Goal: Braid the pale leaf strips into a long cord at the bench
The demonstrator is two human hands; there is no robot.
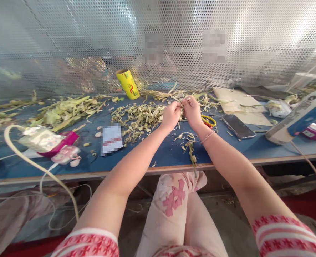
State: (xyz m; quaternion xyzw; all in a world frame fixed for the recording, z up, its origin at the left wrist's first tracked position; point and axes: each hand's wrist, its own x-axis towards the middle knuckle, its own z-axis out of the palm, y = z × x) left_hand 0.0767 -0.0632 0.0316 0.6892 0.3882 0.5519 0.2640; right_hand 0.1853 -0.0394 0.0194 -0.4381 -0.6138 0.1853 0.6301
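Observation:
My left hand (172,115) and my right hand (191,109) meet over the blue table (147,157), their fingertips pinched close together. A bit of pale dried plant shows between them, though its shape is too small to tell. Beside my left hand lies a heap of short, dry green-beige plant pieces (139,116). Longer dried stalks (69,109) are piled to the left. A yellow rubber ring (209,120) rests just right of my right wrist, and curled scraps (187,137) lie below my hands.
A yellow tube (128,85) leans by the perforated metal screen (93,35). A phone (238,126), brown paper (235,101) and a tall white-blue container (297,117) are at the right. Left are a pink-white case (57,144), a pale curved cable (44,168) and a blurred card (112,140).

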